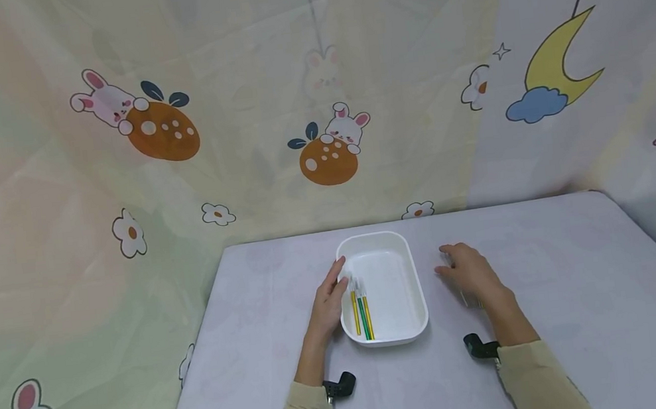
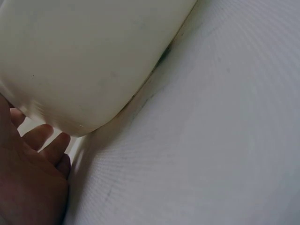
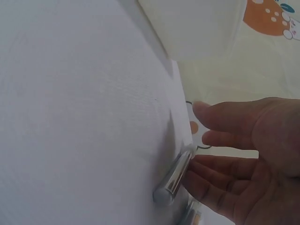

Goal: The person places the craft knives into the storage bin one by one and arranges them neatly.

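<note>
A white tray point(image 1: 391, 291) stands on the table. Inside it, on the left, lie slim pen-like sticks point(image 1: 361, 317) with yellow and green shafts and clear upper ends. My left hand point(image 1: 328, 304) holds the tray's left rim; the left wrist view shows its fingers point(image 2: 55, 146) bent against the outer wall. To the right of the tray, my right hand point(image 1: 472, 274) hovers low, thumb and fingers apart. Close by its lower fingers is a shiny silver cylinder point(image 3: 173, 180); whether they touch is unclear. A second silver piece point(image 3: 191, 214) shows below, mostly hidden by the hand.
The table point(image 1: 603, 309) has a pale cloth, and its back edge meets a printed curtain point(image 1: 249, 139) with rabbits and flowers. Black wrist cameras point(image 1: 340, 385) sit on both forearms.
</note>
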Tool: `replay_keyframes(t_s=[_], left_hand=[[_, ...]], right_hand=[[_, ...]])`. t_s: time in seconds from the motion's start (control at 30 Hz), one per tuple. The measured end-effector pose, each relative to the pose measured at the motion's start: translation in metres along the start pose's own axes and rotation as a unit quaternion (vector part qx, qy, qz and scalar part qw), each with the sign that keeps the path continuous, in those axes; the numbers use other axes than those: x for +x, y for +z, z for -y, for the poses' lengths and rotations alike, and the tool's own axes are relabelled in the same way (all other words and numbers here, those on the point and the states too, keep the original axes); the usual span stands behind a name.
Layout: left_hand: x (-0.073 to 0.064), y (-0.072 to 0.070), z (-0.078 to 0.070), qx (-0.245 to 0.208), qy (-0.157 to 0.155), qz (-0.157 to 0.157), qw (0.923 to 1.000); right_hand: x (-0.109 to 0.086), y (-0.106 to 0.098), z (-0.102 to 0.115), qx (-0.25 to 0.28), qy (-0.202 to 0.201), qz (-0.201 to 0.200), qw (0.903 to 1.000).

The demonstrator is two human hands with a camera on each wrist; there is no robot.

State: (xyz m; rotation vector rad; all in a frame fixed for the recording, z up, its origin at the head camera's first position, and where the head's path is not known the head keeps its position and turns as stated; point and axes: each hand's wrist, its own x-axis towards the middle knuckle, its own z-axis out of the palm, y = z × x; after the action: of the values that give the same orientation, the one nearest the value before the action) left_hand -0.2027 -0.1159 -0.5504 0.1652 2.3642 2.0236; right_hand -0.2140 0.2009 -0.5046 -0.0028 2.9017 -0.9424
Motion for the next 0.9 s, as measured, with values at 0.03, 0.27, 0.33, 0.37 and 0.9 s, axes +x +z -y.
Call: replay_keyframes(t_s=[0.03, 0.27, 0.33, 0.37, 0.9], left_hand=[[0.0, 0.0, 0.0, -0.002, 0.001, 0.0, 1.0], [0.0, 0.001, -0.002, -0.003, 0.001, 0.001, 1.0], [0.0, 0.001, -0.002, -0.002, 0.0, 0.001, 1.0], [0.0, 0.001, -0.002, -0.001, -0.001, 0.0, 1.0], [0.0, -0.001, 0.0, 0.003, 0.006, 0.004, 1.0]], right_hand=[[0.0, 0.001, 0.0, -0.006, -0.003, 0.002, 1.0], [0.002, 0.006, 0.0, -0.034, -0.025, 0.01, 0.9991], [0.002, 0.007, -0.001, -0.031, -0.027, 0.01, 0.9991], [0.002, 0.007, -0.001, -0.03, -0.03, 0.01, 0.9991], [0.004, 0.012, -0.004, -0.021, -0.046, 0.016, 0.9986]])
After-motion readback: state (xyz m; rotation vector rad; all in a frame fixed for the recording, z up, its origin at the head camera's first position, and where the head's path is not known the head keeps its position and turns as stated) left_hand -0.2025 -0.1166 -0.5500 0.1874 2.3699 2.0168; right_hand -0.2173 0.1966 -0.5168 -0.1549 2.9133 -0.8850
